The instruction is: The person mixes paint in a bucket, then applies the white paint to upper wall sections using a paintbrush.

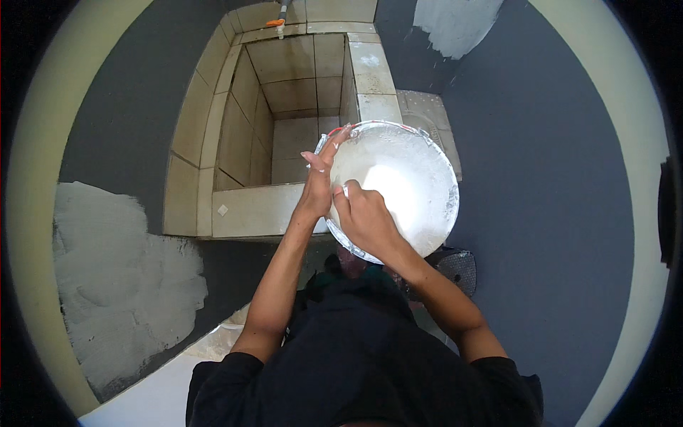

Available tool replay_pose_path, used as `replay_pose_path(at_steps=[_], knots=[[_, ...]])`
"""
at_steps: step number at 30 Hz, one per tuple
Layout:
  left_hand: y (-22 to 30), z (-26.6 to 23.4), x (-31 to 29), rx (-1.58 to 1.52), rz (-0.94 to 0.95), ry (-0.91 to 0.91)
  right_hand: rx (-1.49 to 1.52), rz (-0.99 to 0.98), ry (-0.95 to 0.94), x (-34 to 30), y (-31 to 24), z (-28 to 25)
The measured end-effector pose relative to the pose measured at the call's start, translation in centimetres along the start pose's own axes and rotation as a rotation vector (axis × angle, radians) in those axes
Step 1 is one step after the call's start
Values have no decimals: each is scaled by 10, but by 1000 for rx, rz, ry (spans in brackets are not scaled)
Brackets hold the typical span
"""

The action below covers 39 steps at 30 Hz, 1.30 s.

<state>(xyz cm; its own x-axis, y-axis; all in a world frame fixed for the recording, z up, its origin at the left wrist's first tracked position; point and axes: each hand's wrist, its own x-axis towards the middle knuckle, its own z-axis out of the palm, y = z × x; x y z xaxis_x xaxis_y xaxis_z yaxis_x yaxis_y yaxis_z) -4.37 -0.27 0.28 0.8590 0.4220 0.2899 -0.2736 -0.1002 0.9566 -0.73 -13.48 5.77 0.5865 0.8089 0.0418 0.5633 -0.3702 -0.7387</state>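
Left hand (320, 171): spreading open, fingers straight, overlapping left rim of bucket (454, 203)
Right hand (364, 217): curling fingers, can't tell if gripping
Bucket look: showing round, white, smeared rim
Bucket position: lying beneath right hand, extending right of left hand

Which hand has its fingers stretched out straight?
The left hand: its fingers point away from the body at the left side of the round white bucket. The right hand differs because its fingers are curled.

- Near-white glare washes out the middle of the bucket (430, 158).
- Dim shade lies below the tiled basin (260, 210).
- Fisheye distortion bows the grey wall (562, 178); corners go black.
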Motion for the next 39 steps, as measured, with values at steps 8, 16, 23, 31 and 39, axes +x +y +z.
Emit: replay_pose_path(at_steps=[8,16,23,31,39], knots=[[-6,5,11,-45,-4,-3,43,-154,-34,9,20,-13],[-13,-3,12,-140,-41,67,539,188,55,24,55,-77],[-17,-9,10,-19,-17,76,164,130,0,19,33,-54],[-2,0,11,82,5,107,127,-167,48,2,14,-1],[-17,8,5,-37,-30,100,98,-222,-14,-12,15,4]])
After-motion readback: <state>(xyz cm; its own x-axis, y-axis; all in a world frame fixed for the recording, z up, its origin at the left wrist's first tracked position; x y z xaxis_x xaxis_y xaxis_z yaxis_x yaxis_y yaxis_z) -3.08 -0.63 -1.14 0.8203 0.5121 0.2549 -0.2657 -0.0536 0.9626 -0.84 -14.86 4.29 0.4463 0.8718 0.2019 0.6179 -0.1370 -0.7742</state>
